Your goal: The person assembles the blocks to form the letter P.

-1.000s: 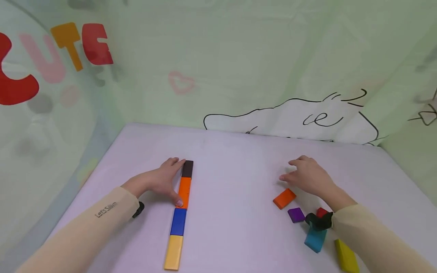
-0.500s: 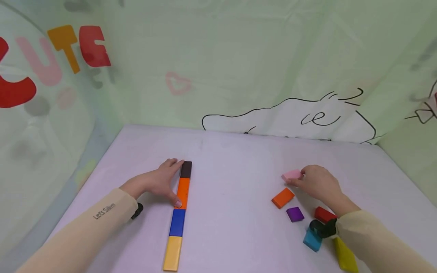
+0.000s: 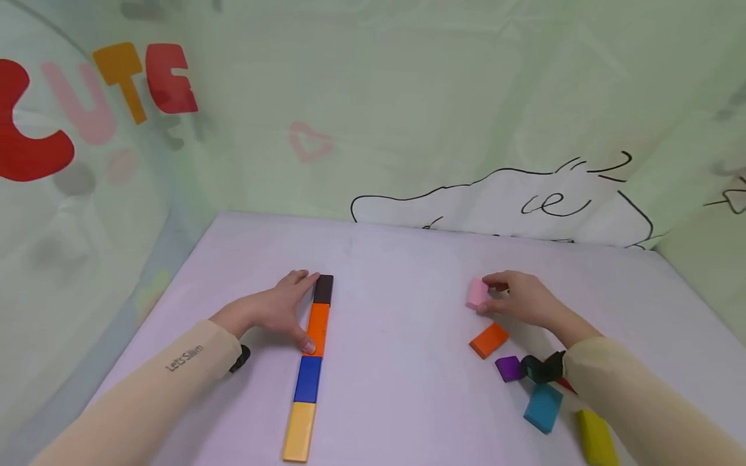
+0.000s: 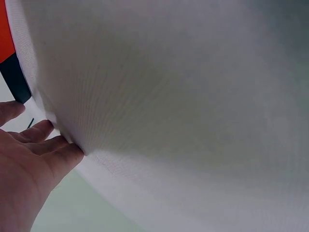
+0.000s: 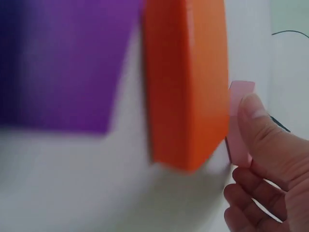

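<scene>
A pink block point(image 3: 476, 294) at the right of the table is pinched between the thumb and fingers of my right hand point(image 3: 524, 300); the right wrist view shows the thumb lying along its face. At left, a straight row runs from a dark brown block point(image 3: 323, 290) at the far end through an orange block point(image 3: 318, 323) and a blue block point(image 3: 307, 380) to a light yellow block point(image 3: 300, 432). My left hand point(image 3: 274, 312) rests beside this row with fingers spread, its thumb on the orange block and a fingertip at the dark one.
Near the right hand lie a loose orange block point(image 3: 489, 340), a purple block point(image 3: 509, 368), a light blue block point(image 3: 544, 408) and a yellow block point(image 3: 597, 437). A red block point(image 3: 566, 386) is mostly hidden under the right wrist. A printed cloth point(image 3: 408, 129) hangs behind the table.
My right hand has taken hold of the pink block, then turned it more lengthwise and shifted it slightly left. The left hand and the row have stayed put.
</scene>
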Tool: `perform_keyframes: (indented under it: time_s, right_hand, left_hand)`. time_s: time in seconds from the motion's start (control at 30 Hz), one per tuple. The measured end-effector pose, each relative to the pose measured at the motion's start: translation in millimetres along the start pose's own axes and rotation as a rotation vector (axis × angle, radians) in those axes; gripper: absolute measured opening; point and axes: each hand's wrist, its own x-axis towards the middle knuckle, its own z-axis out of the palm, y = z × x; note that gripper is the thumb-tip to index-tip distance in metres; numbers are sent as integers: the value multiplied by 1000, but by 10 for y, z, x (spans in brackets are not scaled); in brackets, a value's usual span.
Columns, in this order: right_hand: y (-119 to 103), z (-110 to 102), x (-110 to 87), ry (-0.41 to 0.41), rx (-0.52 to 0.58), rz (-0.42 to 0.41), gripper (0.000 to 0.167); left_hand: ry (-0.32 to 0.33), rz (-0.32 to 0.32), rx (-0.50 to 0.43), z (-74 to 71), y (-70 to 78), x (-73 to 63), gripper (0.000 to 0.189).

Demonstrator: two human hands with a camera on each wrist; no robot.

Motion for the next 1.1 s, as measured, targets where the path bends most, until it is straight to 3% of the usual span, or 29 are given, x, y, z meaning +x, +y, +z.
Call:
perform_keyframes:
  time_s: [0.47, 0.7, 1.1]
  right_hand:
    - [-490, 55, 458, -44, 2, -148, 63]
    - [-763, 211, 685, -53, 50, -161, 62]
    - [-1148, 414, 878, -32, 98, -231, 61]
  left_hand:
    - [-2, 2, -8, 11, 46, 4, 126]
    - [-1, -7, -17, 9, 103, -1, 125]
    - [-3, -28, -17, 21, 146, -4, 125]
